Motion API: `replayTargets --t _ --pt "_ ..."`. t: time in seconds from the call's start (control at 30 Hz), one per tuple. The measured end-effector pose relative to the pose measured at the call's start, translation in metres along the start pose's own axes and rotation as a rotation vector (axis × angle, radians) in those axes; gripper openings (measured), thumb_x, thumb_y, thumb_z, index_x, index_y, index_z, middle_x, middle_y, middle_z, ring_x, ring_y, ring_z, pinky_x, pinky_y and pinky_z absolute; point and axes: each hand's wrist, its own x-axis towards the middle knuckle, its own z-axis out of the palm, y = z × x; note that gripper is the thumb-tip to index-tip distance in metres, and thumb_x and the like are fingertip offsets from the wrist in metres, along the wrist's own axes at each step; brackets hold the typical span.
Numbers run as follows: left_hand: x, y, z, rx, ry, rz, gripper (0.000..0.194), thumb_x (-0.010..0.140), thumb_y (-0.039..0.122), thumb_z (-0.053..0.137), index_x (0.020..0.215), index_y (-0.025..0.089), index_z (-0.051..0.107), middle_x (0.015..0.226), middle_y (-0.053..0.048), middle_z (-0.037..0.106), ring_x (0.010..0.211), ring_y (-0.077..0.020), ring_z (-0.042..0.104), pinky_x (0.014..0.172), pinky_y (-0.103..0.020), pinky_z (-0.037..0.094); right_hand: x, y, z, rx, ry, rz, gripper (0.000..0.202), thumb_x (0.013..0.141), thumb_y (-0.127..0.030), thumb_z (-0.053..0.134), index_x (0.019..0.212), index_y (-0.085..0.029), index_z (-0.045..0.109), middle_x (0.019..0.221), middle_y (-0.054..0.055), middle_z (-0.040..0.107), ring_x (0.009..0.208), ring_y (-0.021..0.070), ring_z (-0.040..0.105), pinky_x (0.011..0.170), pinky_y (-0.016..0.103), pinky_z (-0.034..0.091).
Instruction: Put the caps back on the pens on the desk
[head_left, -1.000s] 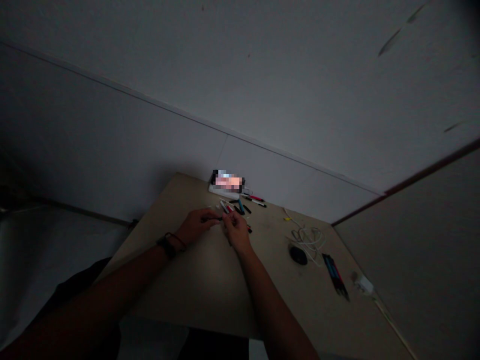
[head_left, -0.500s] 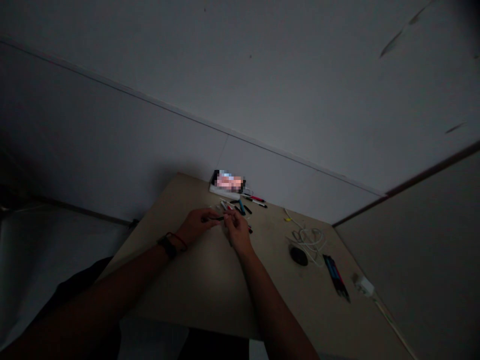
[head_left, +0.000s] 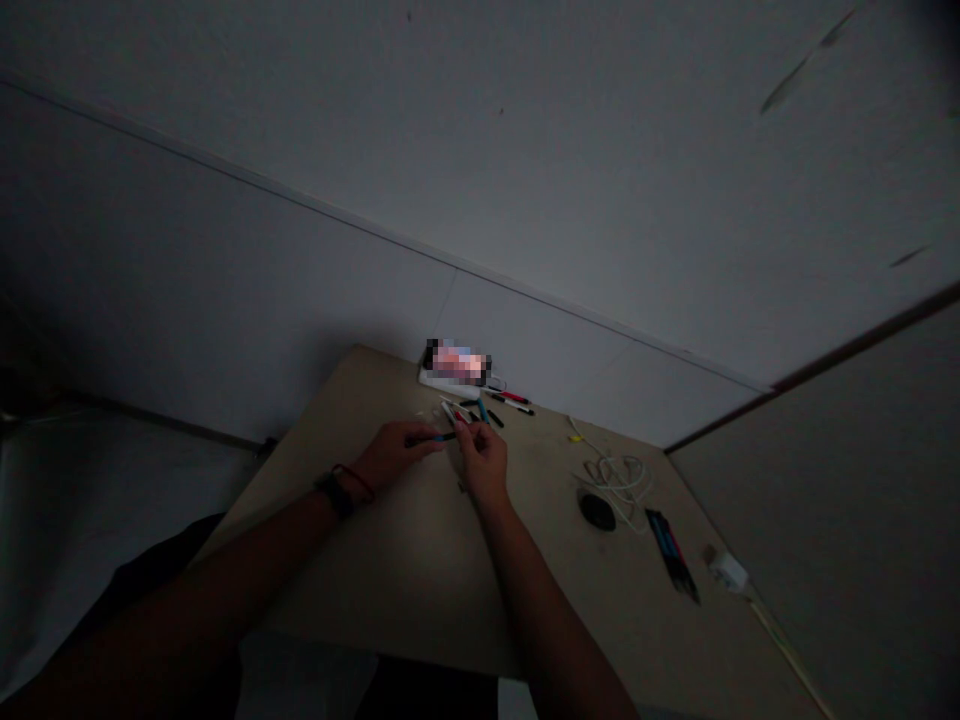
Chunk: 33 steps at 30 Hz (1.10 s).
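A dark pen with a blue section (head_left: 438, 437) lies crosswise between my two hands above the table. My left hand (head_left: 390, 447) has its fingers closed around the pen's left part. The fingertips of my right hand (head_left: 484, 456) pinch its right end; the exact tip is hidden by the fingers. Just beyond the hands lie several loose pen parts, among them a blue piece (head_left: 482, 410), a black piece (head_left: 495, 418) and a white piece (head_left: 448, 410). A small dark piece (head_left: 462, 487) rests beside my right wrist.
Against the wall a phone (head_left: 457, 362) with a lit screen leans on a white block (head_left: 448, 386). Several pens (head_left: 514, 401) lie right of it. Farther right are a coiled white cable (head_left: 619, 478), a black mouse (head_left: 598, 511), a row of pens (head_left: 673, 555) and a white plug (head_left: 729, 572).
My right hand has shifted slightly right and turned, and more of the pen, with its blue section, now shows between the hands. My left hand has barely moved.
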Motion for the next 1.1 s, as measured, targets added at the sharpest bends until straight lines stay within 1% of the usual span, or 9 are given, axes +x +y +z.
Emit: replayTargets --t 0.1,0.2,0.4,0.6,0.9,1.1 --pt "-0.0002 0.0021 -0.0005 0.056 -0.040 -0.001 0.034 0.090 0.045 0.057 0.083 0.019 0.078 0.071 -0.001 0.072 0.068 -0.0159 0.063 0.068 -0.026 0.047 0.0021 0.0026 -0.0022 0.024 0.044 0.039 0.047 0.083 -0.062 0.064 0.064 -0.021 0.049 0.055 -0.006 0.041 0.052 0.0113 0.037 0.051 0.025 0.031" --pt "-0.0007 0.0037 -0.0007 0.074 -0.045 0.011 0.038 0.091 0.046 0.053 0.079 0.018 0.076 0.069 -0.001 0.070 0.063 -0.0149 0.060 0.065 -0.025 0.045 0.0034 0.0045 -0.0033 0.032 0.049 0.046 0.048 0.083 -0.062 0.063 0.063 -0.022 0.046 0.055 -0.006 0.039 0.052 0.0113 0.037 0.051 0.026 0.030" --pt "-0.0033 0.0048 -0.0004 0.097 -0.023 0.028 0.034 0.084 0.049 0.062 0.074 0.018 0.071 0.072 -0.002 0.070 0.069 -0.0166 0.060 0.066 -0.026 0.044 0.0032 -0.0018 -0.0032 -0.046 0.063 -0.022 0.050 0.085 -0.060 0.061 0.059 -0.023 0.040 0.054 -0.006 0.037 0.055 0.0120 0.037 0.054 0.026 0.029" --pt "-0.0041 0.0033 0.0006 0.097 0.044 0.026 0.030 0.081 0.047 0.067 0.076 0.018 0.068 0.076 -0.002 0.069 0.072 -0.0173 0.059 0.067 -0.027 0.045 0.0013 -0.0019 -0.0022 -0.049 0.051 -0.005 0.049 0.084 -0.059 0.061 0.058 -0.023 0.040 0.054 -0.007 0.036 0.054 0.0115 0.036 0.054 0.026 0.029" --pt "-0.0028 0.0015 0.0007 0.086 0.036 0.016 0.028 0.080 0.045 0.068 0.077 0.017 0.068 0.077 -0.003 0.070 0.074 -0.0175 0.060 0.069 -0.028 0.046 0.0015 -0.0050 0.0002 -0.017 0.060 0.000 0.051 0.083 -0.061 0.061 0.057 -0.023 0.040 0.054 -0.007 0.036 0.054 0.0111 0.036 0.053 0.026 0.030" --pt "-0.0033 0.0027 0.0004 0.066 0.025 0.009 0.028 0.081 0.046 0.068 0.080 0.018 0.070 0.080 -0.003 0.072 0.075 -0.0181 0.062 0.071 -0.029 0.048 0.0034 0.0031 0.0005 -0.013 0.037 0.028 0.049 0.083 -0.060 0.063 0.058 -0.023 0.040 0.054 -0.007 0.036 0.053 0.0110 0.035 0.052 0.026 0.030"
